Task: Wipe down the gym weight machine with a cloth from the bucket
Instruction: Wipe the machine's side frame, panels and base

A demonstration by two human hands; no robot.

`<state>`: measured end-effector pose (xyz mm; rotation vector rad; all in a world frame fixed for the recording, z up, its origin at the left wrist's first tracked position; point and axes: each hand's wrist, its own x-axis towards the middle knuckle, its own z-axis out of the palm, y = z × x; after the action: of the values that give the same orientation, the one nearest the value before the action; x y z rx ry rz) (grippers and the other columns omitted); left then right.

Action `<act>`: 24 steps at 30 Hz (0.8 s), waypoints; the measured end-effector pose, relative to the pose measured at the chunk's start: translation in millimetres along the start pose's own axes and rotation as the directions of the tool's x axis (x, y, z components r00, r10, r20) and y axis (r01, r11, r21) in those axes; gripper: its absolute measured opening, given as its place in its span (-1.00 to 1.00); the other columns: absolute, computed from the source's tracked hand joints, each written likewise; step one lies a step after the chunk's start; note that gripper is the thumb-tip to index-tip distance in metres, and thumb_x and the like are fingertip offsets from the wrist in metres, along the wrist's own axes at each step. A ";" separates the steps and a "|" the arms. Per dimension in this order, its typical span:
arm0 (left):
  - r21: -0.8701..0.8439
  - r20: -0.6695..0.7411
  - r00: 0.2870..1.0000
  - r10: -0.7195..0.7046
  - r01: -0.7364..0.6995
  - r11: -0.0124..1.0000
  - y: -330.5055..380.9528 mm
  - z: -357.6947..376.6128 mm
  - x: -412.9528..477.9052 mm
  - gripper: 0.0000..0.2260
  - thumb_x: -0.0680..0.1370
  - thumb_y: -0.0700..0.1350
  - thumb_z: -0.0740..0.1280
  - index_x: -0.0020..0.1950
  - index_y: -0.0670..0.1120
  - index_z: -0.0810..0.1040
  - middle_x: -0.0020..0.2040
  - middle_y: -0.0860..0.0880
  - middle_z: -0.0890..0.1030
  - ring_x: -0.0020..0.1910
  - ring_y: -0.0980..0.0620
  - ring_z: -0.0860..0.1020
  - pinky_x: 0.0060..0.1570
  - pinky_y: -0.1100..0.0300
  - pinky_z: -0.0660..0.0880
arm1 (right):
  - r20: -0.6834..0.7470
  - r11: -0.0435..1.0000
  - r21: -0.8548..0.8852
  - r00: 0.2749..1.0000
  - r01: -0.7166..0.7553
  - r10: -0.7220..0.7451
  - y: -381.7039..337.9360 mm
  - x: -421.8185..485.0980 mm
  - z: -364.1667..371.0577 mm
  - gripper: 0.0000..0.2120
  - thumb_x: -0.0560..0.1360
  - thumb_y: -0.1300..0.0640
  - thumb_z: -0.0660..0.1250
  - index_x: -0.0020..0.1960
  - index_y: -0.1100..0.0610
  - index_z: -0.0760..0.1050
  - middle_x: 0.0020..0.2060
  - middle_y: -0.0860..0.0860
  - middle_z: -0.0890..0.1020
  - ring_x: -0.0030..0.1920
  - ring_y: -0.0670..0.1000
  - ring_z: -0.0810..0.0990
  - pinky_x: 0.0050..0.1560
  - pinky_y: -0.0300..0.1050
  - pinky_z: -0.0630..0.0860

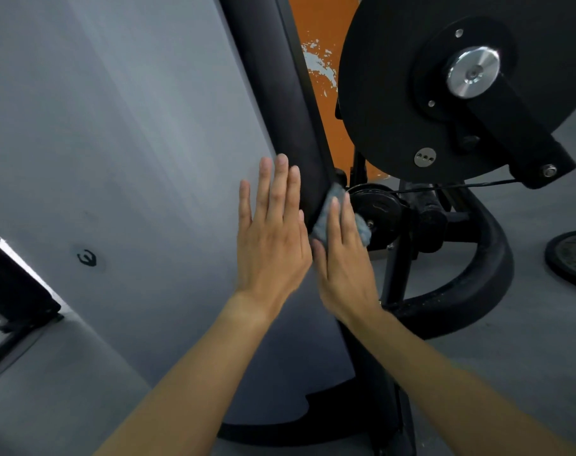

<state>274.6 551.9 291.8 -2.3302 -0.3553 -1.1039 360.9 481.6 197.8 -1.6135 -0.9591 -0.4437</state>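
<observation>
Wiping is under way. The right grip [346, 258], fingers straight, presses the cloth [321, 222] against the pad's black edge [300, 126]. The left grip [273, 241] lies flat, released (bucket unseen). The wheel [395, 110] probably remains.

You're over plain grey floor [99, 126], with one black scuff mark [87, 257] at left. Orange wall panel [323, 34] top centre, paint chipped to white patches. Loose weight plate [573, 258] lies flat at the right edge. Dark framed object [13, 291] at the left edge, bright light strip beside it; can't identify it.
</observation>
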 end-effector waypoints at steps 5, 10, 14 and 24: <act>-0.085 0.019 1.000 0.025 -0.023 0.996 5.9 9.2 -34.4 -0.50 0.73 -0.11 0.00 0.68 -0.19 0.07 0.70 -0.12 0.03 0.68 -0.11 -0.07 0.62 -0.22 -0.01 | -0.021 0.981 -0.070 0.983 0.181 -0.183 9.5 12.7 -1.6 -0.41 0.75 -0.05 0.02 0.68 0.11 -0.10 0.67 0.12 -0.12 0.67 0.11 0.00 0.47 0.13 0.41; -0.142 0.025 0.997 0.074 -0.069 0.987 17.0 21.5 -54.6 -0.48 0.68 -0.20 0.15 0.65 -0.23 0.18 0.68 -0.13 0.12 0.68 -0.12 0.00 0.61 -0.23 0.04 | 0.036 0.998 0.041 0.998 0.040 -0.042 42.4 -33.8 2.6 -0.42 0.75 0.00 0.03 0.68 0.06 -0.13 0.68 0.02 0.00 0.66 -0.03 0.02 0.59 0.06 0.25; -0.148 0.041 0.989 0.140 -0.132 0.980 26.0 25.8 -63.6 -0.47 0.63 -0.25 0.20 0.62 -0.24 0.25 0.67 -0.14 0.17 0.67 -0.14 0.04 0.61 -0.22 0.04 | 0.149 0.993 0.010 0.982 -0.120 0.117 73.4 -62.9 -9.9 -0.51 0.76 -0.07 -0.01 0.67 -0.12 0.02 0.38 0.08 0.51 0.35 0.05 0.48 0.29 0.07 0.52; -0.067 0.105 0.979 0.174 -0.167 0.984 44.3 39.1 -53.1 -0.49 0.67 -0.18 0.17 0.64 -0.13 0.24 0.69 -0.10 0.08 0.68 -0.15 -0.09 0.63 -0.16 -0.19 | 0.016 0.598 0.475 0.686 -0.646 0.728 92.7 -41.2 -52.5 -0.83 0.71 0.08 0.18 0.15 0.07 0.53 -0.06 0.00 0.62 -0.07 -0.02 0.59 -0.07 -0.12 0.49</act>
<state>285.6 537.1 214.6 -2.4277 -0.1607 -0.9174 419.2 416.6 124.2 -1.3480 -0.1945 0.1806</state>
